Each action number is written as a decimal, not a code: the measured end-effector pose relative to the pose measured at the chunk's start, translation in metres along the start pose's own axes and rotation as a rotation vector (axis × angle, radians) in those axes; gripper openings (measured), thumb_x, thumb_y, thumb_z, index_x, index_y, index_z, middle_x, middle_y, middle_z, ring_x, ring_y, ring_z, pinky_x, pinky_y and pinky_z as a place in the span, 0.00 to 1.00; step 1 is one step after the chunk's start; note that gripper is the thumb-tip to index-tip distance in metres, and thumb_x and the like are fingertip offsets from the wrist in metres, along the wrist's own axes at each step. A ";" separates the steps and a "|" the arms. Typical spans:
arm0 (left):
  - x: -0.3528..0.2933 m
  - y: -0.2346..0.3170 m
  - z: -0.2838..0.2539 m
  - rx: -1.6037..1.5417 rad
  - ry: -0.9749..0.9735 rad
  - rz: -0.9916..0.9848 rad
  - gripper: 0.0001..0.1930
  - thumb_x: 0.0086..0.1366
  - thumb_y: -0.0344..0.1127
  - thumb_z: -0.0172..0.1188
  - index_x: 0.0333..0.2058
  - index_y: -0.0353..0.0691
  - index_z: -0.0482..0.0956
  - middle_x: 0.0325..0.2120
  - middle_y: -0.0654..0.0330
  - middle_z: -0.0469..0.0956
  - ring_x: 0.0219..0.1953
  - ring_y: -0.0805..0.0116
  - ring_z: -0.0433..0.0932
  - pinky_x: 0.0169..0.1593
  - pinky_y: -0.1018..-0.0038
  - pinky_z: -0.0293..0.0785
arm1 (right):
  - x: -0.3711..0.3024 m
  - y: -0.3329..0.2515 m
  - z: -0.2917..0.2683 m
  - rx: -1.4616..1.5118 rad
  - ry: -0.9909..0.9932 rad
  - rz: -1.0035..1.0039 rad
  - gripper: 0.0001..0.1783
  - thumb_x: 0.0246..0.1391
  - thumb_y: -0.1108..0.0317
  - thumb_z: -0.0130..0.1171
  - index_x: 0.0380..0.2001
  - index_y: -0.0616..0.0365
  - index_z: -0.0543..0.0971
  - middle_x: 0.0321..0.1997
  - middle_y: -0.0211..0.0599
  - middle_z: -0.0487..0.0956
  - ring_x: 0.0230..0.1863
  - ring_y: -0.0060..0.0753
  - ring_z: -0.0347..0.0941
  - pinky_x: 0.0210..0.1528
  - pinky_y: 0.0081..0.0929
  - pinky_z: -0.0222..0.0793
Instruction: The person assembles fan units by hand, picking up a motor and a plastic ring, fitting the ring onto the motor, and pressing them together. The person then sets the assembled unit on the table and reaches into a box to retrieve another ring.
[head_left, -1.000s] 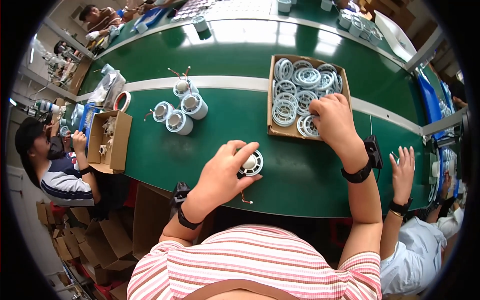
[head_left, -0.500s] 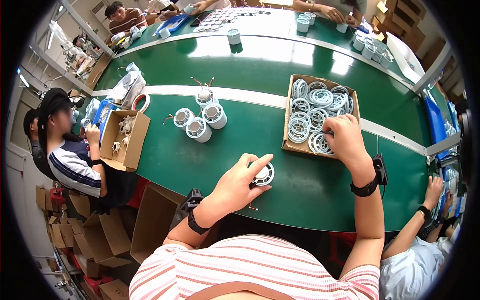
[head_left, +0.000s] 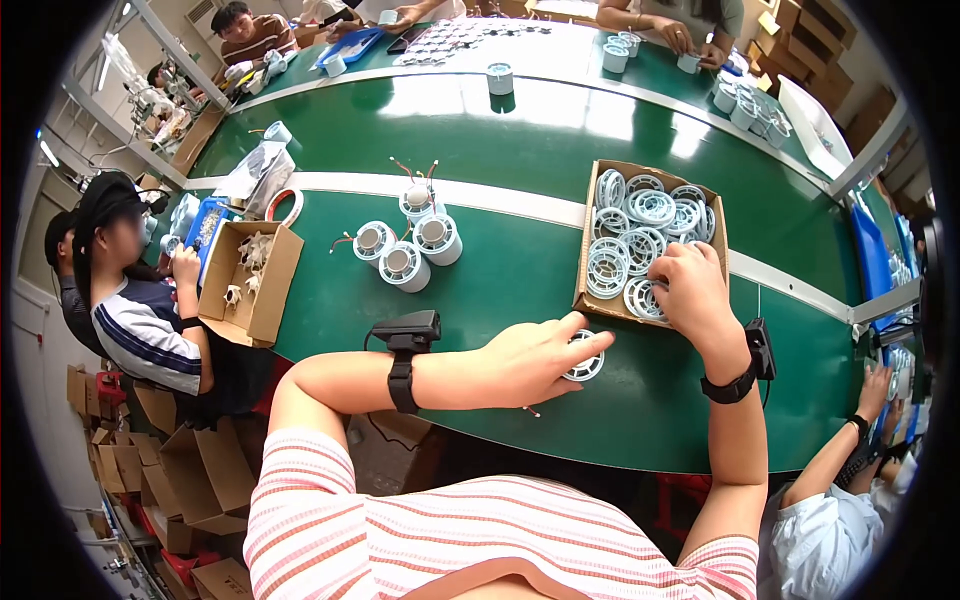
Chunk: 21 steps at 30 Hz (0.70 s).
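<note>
My left hand (head_left: pixel 535 358) is closed around a round motor unit with a slotted pale blue ring face (head_left: pixel 588 362), just above the table's near side. A short red wire end (head_left: pixel 533 411) shows below that hand. My right hand (head_left: pixel 694 288) reaches into the near right corner of an open cardboard box (head_left: pixel 648 319). Its fingers are curled down at a pale blue slotted ring (head_left: pixel 640 298), and the fingertips are partly hidden. Many similar rings (head_left: pixel 652 207) lie loosely piled in the box.
Several pale blue cylinders (head_left: pixel 404 268) with wires stand left of centre. Farther left are a tape roll (head_left: pixel 287 207) and a cardboard box of small whitish parts (head_left: pixel 283 290). One cylinder (head_left: pixel 499 80) stands on the far green strip. Co-workers sit left, right and across the table.
My left hand has moved right with the motor unit, closer to the box of rings, and its forearm now lies more sideways. My right hand stays at the box's near right corner.
</note>
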<state>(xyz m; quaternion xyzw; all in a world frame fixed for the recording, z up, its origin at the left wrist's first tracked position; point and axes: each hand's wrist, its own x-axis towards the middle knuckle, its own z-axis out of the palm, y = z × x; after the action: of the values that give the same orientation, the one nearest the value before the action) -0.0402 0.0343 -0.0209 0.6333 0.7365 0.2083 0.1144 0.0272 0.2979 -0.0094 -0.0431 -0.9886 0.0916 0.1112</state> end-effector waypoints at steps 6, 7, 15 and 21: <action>0.009 -0.021 0.021 -0.059 0.205 0.159 0.36 0.59 0.43 0.73 0.64 0.47 0.69 0.46 0.51 0.73 0.36 0.52 0.81 0.38 0.62 0.80 | 0.006 -0.004 -0.003 0.002 -0.014 -0.020 0.03 0.46 0.74 0.66 0.27 0.56 0.85 0.33 0.34 0.80 0.46 0.41 0.77 0.69 0.44 0.59; 0.009 -0.022 0.022 -0.083 0.218 0.173 0.36 0.58 0.43 0.74 0.64 0.47 0.70 0.46 0.51 0.73 0.37 0.51 0.81 0.38 0.62 0.80 | 0.007 -0.004 -0.003 0.004 -0.012 -0.010 0.02 0.46 0.74 0.66 0.27 0.57 0.84 0.33 0.34 0.80 0.46 0.40 0.77 0.69 0.45 0.59; 0.009 -0.027 0.022 -0.190 0.249 0.182 0.37 0.57 0.42 0.75 0.64 0.50 0.70 0.49 0.51 0.74 0.39 0.50 0.82 0.40 0.62 0.81 | 0.010 -0.011 -0.002 0.026 0.021 0.008 0.05 0.42 0.76 0.67 0.26 0.57 0.82 0.31 0.34 0.80 0.43 0.41 0.76 0.67 0.44 0.60; 0.011 -0.028 0.021 -0.213 0.255 0.199 0.36 0.56 0.41 0.75 0.63 0.48 0.69 0.45 0.50 0.74 0.39 0.48 0.81 0.39 0.60 0.81 | 0.014 -0.005 0.003 0.019 0.016 -0.026 0.06 0.42 0.75 0.69 0.27 0.57 0.82 0.31 0.34 0.79 0.43 0.40 0.76 0.66 0.43 0.60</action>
<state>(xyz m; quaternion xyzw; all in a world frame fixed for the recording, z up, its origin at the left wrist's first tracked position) -0.0577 0.0455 -0.0505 0.6558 0.6527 0.3737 0.0655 0.0129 0.2934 -0.0088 -0.0300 -0.9872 0.0994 0.1207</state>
